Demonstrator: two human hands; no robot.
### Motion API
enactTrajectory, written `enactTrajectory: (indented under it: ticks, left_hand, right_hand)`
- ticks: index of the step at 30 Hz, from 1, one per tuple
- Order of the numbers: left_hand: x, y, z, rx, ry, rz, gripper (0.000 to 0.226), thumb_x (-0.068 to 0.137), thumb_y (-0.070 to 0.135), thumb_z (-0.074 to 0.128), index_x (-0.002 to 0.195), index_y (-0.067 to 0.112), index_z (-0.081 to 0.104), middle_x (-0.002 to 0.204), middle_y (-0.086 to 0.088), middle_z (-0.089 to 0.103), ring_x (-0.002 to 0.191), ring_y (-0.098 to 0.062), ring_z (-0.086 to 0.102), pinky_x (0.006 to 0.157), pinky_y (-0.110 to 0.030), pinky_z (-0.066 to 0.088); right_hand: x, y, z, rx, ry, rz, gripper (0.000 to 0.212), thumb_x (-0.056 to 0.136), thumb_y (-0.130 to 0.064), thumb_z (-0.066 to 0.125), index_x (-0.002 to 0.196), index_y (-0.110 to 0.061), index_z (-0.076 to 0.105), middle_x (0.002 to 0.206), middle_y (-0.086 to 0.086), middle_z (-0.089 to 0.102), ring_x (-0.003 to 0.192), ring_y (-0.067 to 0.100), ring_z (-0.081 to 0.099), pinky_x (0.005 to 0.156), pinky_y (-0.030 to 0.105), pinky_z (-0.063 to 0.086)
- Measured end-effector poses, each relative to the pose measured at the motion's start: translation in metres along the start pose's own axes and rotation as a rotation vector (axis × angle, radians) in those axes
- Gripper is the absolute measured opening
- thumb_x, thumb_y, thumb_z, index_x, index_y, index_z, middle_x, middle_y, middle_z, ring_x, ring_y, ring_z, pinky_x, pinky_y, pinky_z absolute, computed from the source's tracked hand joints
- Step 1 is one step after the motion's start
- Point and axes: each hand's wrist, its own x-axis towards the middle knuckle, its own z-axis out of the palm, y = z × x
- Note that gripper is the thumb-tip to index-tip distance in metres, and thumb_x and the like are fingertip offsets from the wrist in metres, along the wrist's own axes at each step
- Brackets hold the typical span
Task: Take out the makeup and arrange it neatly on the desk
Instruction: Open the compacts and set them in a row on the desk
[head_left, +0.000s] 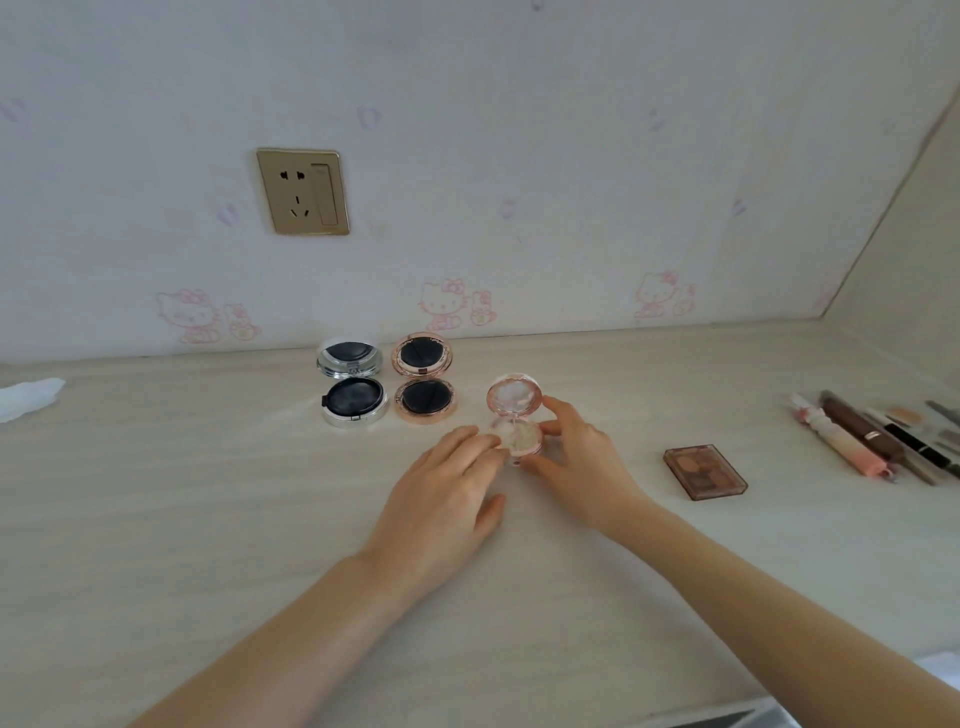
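Between both hands, mid-tabletop (208, 493), a small pink compact (515, 415) stands open, lid tilted up toward the wall. Left hand (447, 499) fingers lie nearly straight, tips touching its left edge; right hand (576, 457) is curled round its right side. Two open compacts (387, 384) are lined up just left. Judged: slight leftward slide needed; hinge axis runs left-right.

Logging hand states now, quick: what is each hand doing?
Left hand: open, straight fingers touching the small pink compact.
Right hand: grip closed on that compact, thumb and fingers around its base.
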Motion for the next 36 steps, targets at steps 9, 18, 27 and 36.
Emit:
enactTrajectory:
  ticks: [9,18,27,36]
  left_hand:
    - [0.019,-0.021,0.013,0.05,-0.085,-0.006,0.058,0.097,0.047,0.039,0.147,0.017,0.033,0.153,0.005,0.032,0.146,-0.016,0.015,0.117,-0.027,0.012]
    - [0.04,-0.036,0.021,0.023,-0.088,-0.028,0.058,0.096,0.046,0.042,0.145,0.015,0.035,0.152,0.002,0.032,0.142,-0.015,0.023,0.114,-0.025,0.017]
    - [0.05,-0.038,0.024,-0.082,-0.104,-0.067,0.058,0.094,0.045,0.044,0.145,0.018,0.035,0.145,0.009,0.032,0.126,-0.016,0.044,0.095,-0.035,0.046]
    - [0.047,-0.037,0.026,-0.089,-0.074,-0.087,0.054,0.095,0.04,0.046,0.142,0.014,0.04,0.143,0.005,0.036,0.123,-0.017,0.047,0.095,-0.027,0.04]
  right_hand:
    - [0.04,0.003,0.009,-0.048,-0.028,-0.048,0.068,0.085,-0.026,0.069,0.142,-0.013,0.035,0.12,0.001,0.065,0.113,0.021,0.057,0.075,0.01,0.029]
    - [0.064,0.008,0.013,-0.092,-0.04,-0.107,0.056,0.09,-0.023,0.062,0.14,-0.013,0.039,0.119,0.003,0.064,0.11,0.021,0.057,0.079,0.015,0.034]
    - [0.063,0.009,0.012,-0.25,-0.047,-0.198,0.029,0.096,-0.021,0.052,0.122,-0.011,0.053,0.109,0.007,0.063,0.101,0.025,0.056,0.087,0.036,0.045]
    - [0.062,0.005,0.012,-0.254,-0.027,-0.17,0.029,0.095,-0.022,0.053,0.122,-0.011,0.054,0.11,0.007,0.063,0.101,0.024,0.057,0.087,0.038,0.046]
